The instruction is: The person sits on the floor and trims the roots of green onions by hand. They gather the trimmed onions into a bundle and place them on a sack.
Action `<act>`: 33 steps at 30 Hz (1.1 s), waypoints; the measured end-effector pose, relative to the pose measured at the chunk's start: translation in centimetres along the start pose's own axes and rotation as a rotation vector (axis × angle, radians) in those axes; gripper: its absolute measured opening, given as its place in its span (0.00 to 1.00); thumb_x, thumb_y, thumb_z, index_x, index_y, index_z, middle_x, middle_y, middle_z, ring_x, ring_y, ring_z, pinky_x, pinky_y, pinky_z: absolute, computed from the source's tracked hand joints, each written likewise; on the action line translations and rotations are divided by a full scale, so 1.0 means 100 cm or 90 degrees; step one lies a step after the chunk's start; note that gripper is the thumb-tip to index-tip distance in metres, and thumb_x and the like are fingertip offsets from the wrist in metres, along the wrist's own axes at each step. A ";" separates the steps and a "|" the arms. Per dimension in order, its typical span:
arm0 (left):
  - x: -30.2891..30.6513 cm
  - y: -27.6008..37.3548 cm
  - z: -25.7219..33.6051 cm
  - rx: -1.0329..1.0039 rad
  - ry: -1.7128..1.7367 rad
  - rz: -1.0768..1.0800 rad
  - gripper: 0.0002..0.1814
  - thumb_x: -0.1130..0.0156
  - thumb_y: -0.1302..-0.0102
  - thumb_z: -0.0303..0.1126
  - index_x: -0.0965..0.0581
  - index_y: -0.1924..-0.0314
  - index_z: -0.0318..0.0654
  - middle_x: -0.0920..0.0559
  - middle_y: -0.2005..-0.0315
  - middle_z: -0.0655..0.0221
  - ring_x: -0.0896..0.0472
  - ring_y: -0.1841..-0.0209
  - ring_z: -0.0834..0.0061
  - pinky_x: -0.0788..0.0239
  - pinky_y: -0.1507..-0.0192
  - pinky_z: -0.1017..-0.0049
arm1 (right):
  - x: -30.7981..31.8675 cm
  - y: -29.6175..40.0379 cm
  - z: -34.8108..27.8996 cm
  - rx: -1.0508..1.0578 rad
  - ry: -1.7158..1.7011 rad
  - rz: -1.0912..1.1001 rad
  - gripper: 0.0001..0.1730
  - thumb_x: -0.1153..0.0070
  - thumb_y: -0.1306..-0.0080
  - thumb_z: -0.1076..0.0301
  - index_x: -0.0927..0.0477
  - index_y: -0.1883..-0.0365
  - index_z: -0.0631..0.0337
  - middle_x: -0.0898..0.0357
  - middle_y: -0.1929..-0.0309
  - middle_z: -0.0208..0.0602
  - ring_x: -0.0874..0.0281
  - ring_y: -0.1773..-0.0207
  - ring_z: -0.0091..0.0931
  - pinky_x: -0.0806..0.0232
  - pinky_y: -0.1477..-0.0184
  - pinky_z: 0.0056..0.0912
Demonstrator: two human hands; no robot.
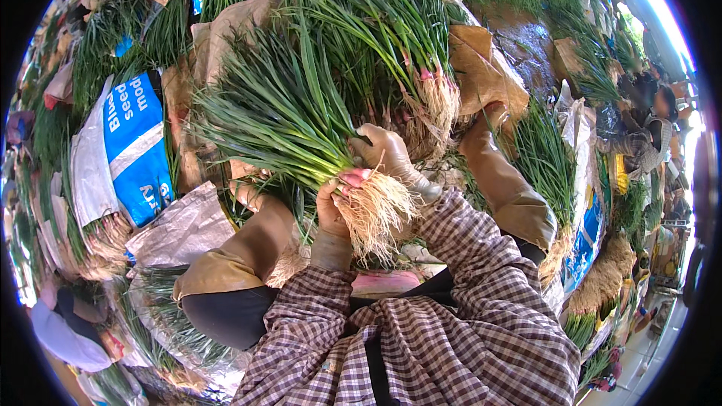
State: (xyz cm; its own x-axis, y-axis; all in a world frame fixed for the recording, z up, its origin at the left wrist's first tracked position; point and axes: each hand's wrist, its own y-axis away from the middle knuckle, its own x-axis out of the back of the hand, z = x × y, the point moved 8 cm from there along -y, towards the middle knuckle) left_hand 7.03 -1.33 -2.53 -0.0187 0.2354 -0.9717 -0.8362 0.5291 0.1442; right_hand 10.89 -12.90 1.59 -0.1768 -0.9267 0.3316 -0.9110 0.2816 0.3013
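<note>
A bunch of spring onions (293, 129) with long green leaves, pinkish bulbs and pale roots lies across both my gloved hands. My left hand (331, 211) grips it from the near side at the bulbs, just left of the hanging roots. On the far side, my right hand (386, 152) closes around the stems beside the bulbs, its thumb towards the leaves. The leaves fan out to the upper left. Beyond my right hand a larger heap of spring onions (420, 39) rests with its roots to the right, partly on brown sacking (479, 62).
My bent knees flank the bunch. A blue and white printed sack (135, 146) wraps more onions at left, with a pale sack flap (180, 225) nearby. Further onions (544, 163) stand by my right leg. A person (648, 135) sits at far right; another (73, 327) is at lower left.
</note>
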 end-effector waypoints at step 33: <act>0.003 -0.009 0.002 -0.034 0.181 0.039 0.17 0.49 0.38 0.43 0.26 0.60 0.36 0.20 0.62 0.63 0.24 0.55 0.67 0.33 0.46 0.62 | 0.047 0.071 -0.023 0.339 0.277 -0.097 0.15 0.42 0.44 0.75 0.21 0.57 0.54 0.18 0.64 0.37 0.19 0.60 0.28 0.28 0.59 0.29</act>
State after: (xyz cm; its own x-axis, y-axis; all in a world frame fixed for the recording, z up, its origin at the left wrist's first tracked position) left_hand 7.92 -1.61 -2.95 -0.2173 0.0235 -0.9758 -0.8559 0.4761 0.2020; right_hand 4.48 -14.73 7.37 0.0316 -0.7313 0.6814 -0.9919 -0.1067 -0.0686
